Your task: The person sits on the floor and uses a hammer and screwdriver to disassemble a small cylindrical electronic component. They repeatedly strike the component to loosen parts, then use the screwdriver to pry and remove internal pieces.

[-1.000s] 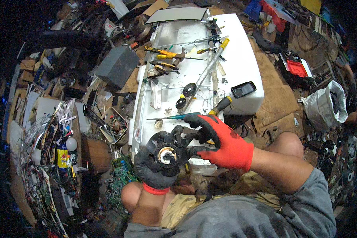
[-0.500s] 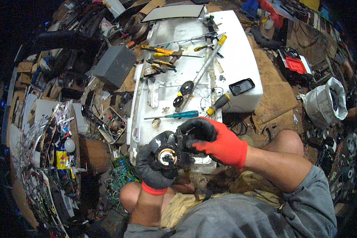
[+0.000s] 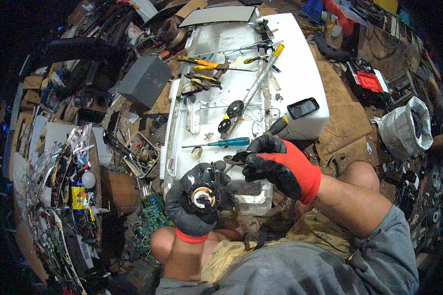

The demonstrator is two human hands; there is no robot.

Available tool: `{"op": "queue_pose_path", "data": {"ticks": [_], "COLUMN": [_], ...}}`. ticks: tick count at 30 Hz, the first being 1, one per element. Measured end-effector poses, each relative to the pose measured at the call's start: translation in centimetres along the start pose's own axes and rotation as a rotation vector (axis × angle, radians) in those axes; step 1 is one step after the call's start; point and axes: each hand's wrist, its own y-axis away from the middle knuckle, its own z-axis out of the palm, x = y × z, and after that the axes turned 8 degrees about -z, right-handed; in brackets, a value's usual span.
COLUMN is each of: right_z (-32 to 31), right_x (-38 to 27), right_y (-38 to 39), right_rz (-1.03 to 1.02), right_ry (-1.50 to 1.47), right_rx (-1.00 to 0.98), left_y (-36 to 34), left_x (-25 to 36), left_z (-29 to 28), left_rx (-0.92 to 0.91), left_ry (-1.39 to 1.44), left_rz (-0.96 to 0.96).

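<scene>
My left hand (image 3: pixel 188 203), in a black glove with a red cuff, is closed around a dark round part (image 3: pixel 203 195) with a pale, copper-edged centre. My right hand (image 3: pixel 272 164), in a red and black glove, pinches a small dark piece (image 3: pixel 236 160) just right of and above that part; its exact shape is hard to make out. Beyond my hands, on the white casing (image 3: pixel 301 55), lie a teal screwdriver (image 3: pixel 234 142), a yellow-handled screwdriver (image 3: pixel 277 126), two black discs (image 3: pixel 234 108), yellow-handled pliers (image 3: pixel 202 78) and a long rod (image 3: pixel 266 73).
A black rectangular device (image 3: pixel 302 107) rests on the casing. A grey box (image 3: pixel 143 81) stands at back left, a white sack (image 3: pixel 403 130) and red-topped case (image 3: pixel 365 81) at right. Electronic scrap (image 3: pixel 79 236) and circuit boards (image 3: pixel 147 221) pile at the left.
My right hand has pulled away to the right from the part in my left hand, with a small dark piece in its fingers. My left hand stays in about the same place.
</scene>
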Motion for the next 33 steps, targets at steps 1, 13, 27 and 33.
{"op": "queue_pose_path", "data": {"ticks": [1,13,27,33], "right_z": [0.1,0.0,-0.1,-1.1], "right_x": [-0.1,0.2,0.5,-0.8], "right_y": [0.1,0.3,1.0,1.4], "right_rz": [0.011,0.034,0.078,0.129], "right_ry": [0.004,0.054,0.035,0.132], "right_rx": [0.005,-0.037,-0.040,-0.052], "left_y": [0.0,-0.7,0.0,-0.7], "left_x": [0.0,0.1,1.3,-0.4], "left_z": [0.1,1.2,-0.7,1.4], "left_rx": [0.051,0.075,0.150,0.081], "left_ry": [-0.053,-0.048,-0.218,-0.238], "left_rz": [-0.001,0.038,0.171,0.173]}}
